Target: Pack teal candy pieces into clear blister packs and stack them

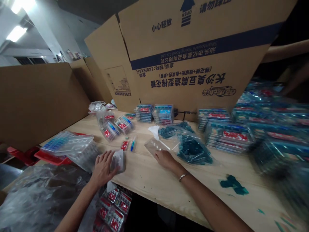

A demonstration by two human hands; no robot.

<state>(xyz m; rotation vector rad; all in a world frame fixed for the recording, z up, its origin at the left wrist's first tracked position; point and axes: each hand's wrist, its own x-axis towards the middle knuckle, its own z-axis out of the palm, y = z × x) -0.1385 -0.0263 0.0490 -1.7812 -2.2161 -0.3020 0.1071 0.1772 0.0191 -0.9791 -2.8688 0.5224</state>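
My left hand [103,167] lies on the wooden table [154,180] with its fingers closed round a small clear plastic pack [118,160]. My right hand [164,158], a bracelet on its wrist, rests at the edge of a clear plastic bag [155,145]; its fingers are curled on the bag. Just beyond lies a bag of dark teal pieces [193,150]. Between my hands, farther back, lie two small packed items [128,145] with red and blue labels.
Large cardboard boxes [193,54] stand behind the table. Stacks of clear packs [227,135] fill the right side, blurred. More packs [116,127] and stacked clear trays [72,146] sit on the left. Filled packs [113,206] lie below the table edge. Another person's arm [285,51] reaches in at far right.
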